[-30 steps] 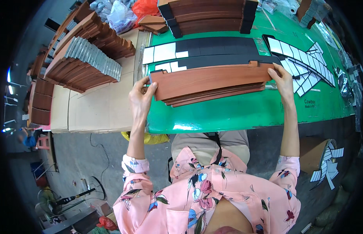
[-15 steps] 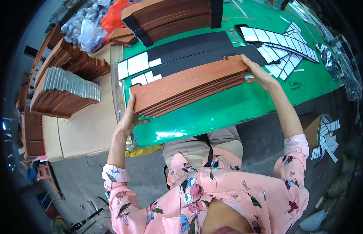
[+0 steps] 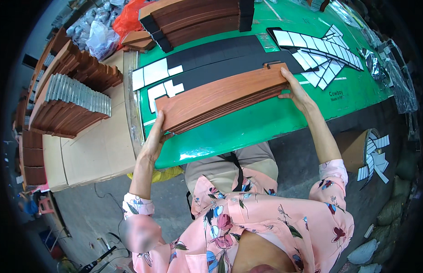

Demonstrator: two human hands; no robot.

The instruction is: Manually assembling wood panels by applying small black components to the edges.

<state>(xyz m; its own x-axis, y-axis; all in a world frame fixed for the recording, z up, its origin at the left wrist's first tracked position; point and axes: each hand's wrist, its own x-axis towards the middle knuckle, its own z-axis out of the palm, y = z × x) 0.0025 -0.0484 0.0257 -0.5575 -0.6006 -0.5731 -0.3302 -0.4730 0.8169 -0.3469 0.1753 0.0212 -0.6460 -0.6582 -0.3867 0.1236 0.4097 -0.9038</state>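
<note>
A stack of curved reddish-brown wooden boards (image 3: 225, 95) is held lengthwise over the near part of the table. My left hand (image 3: 154, 135) is closed on its left end, thumb along the top board. At the other end, my right hand (image 3: 294, 92) grips the boards with the thumb near the top corner and fingers curled at the side. Just beyond the stack, two long black strips lie flat, the farther strip (image 3: 216, 51) and the nearer strip (image 3: 238, 67), partly covered by the boards. White backing squares (image 3: 150, 77) show at their left ends.
The green-topped table (image 3: 207, 145) also bears stacked boards with black-covered ends (image 3: 193, 25) and black-edged white strips (image 3: 320, 50). Left, a cardboard-covered surface (image 3: 100, 152) holds boards with metallic-looking ends (image 3: 75, 98). A brown bin (image 3: 352, 148) with white scraps stands at right.
The stack has moved slightly right relative to the table, with both hands still on it. Its top face shows broader and the lower boards look more even. The whole view has shifted a little.
</note>
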